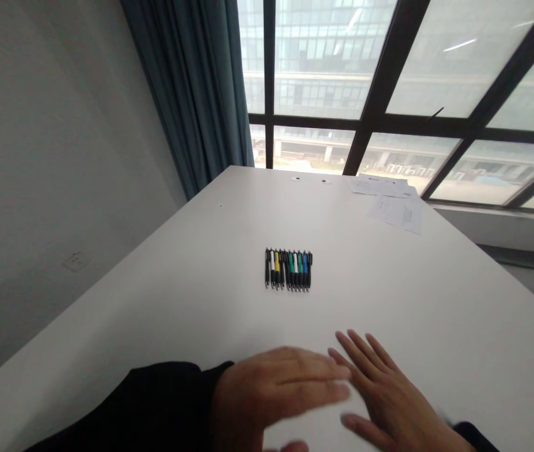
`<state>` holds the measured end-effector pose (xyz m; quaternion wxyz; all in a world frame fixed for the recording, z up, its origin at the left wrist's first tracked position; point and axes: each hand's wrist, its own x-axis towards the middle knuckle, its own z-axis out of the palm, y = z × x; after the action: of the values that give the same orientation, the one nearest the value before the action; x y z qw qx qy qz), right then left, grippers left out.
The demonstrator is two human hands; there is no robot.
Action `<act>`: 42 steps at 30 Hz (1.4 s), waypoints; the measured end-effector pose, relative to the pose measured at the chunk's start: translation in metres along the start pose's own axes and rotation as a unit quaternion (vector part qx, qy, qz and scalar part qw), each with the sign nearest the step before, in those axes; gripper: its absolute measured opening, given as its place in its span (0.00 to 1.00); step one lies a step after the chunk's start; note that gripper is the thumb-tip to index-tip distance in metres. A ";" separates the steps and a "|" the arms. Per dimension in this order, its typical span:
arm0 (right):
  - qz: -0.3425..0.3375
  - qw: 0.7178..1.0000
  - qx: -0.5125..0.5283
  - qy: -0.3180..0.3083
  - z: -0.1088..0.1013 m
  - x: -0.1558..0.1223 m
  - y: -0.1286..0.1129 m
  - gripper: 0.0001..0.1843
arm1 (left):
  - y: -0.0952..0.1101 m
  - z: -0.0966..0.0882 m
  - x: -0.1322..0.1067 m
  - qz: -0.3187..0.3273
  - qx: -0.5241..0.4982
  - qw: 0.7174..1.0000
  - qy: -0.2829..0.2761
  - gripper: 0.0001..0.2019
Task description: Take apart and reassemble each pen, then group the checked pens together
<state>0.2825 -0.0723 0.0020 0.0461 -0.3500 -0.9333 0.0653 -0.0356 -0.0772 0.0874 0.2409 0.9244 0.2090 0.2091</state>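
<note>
Several click pens (pixel 288 270) lie side by side in a row on the white table (pixel 191 263), their tips toward me. Their barrels are black, white, yellow, green and blue, and a small gap splits the row left of its middle. My left hand (pixel 286 386) is raised nearer to me than the pens, with fingers stretched out to the right and nothing in it. My right hand (pixel 382 392) is at the lower right, palm down, fingers spread and empty. The left fingertips overlap the right hand in view; whether they touch I cannot tell.
Loose printed papers (pixel 384 194) lie at the far right corner of the table. Two small fittings (pixel 297 179) sit near its far edge. Beyond stand a dark-framed window (pixel 370 119) and a blue curtain (pixel 196 88). A wall (pixel 50 157) runs along the left.
</note>
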 end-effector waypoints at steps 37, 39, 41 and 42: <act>-0.036 0.998 0.046 0.016 -0.012 0.041 0.019 0.46 | -0.097 0.049 -0.013 -0.050 0.127 0.987 -0.081 0.47; -0.037 0.998 0.047 0.021 -0.012 0.040 0.018 0.45 | -0.097 0.049 -0.014 -0.049 0.129 0.987 -0.080 0.46; -0.038 0.998 0.050 0.021 -0.010 0.039 0.019 0.44 | -0.098 0.048 -0.013 -0.045 0.131 0.988 -0.072 0.45; -0.033 0.998 0.054 0.026 -0.009 0.039 0.020 0.43 | -0.099 0.048 -0.012 -0.041 0.131 0.989 -0.060 0.42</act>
<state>0.2671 -0.0309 0.0090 0.0914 -0.3181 -0.9378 0.1048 -0.0504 -0.0213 -0.0064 0.1380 0.9495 0.2578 0.1136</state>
